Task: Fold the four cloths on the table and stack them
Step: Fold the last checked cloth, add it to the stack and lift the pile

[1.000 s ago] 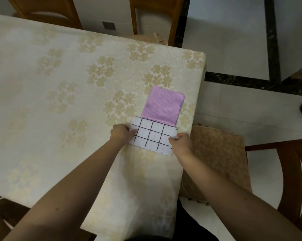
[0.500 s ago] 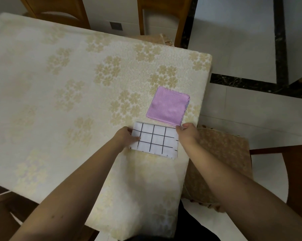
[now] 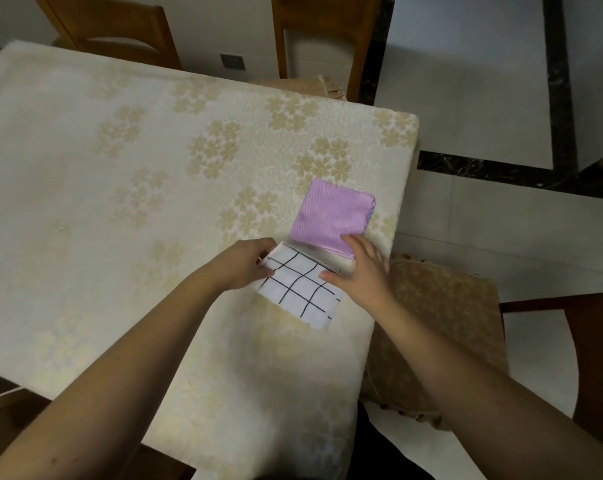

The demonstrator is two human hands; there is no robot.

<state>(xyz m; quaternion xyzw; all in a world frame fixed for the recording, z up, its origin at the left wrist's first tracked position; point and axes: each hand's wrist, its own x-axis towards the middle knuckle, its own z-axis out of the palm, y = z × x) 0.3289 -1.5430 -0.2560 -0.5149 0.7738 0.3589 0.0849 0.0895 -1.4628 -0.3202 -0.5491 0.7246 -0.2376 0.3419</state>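
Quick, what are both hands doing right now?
Left hand: gripping the checked cloth's left edge.
Right hand: open, fingers straight, pressing on the checked cloth.

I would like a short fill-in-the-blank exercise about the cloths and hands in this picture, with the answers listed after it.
1. The folded cloth lying flat near the table edge has the colour ____.
2. The white cloth under the hands carries a pattern of black ____.
3. The left hand grips the white cloth at its ____ edge.
4. The fingers of the right hand are straight and reach onto the ____ cloth.

Missing words: pink; lines (a grid); left; pink
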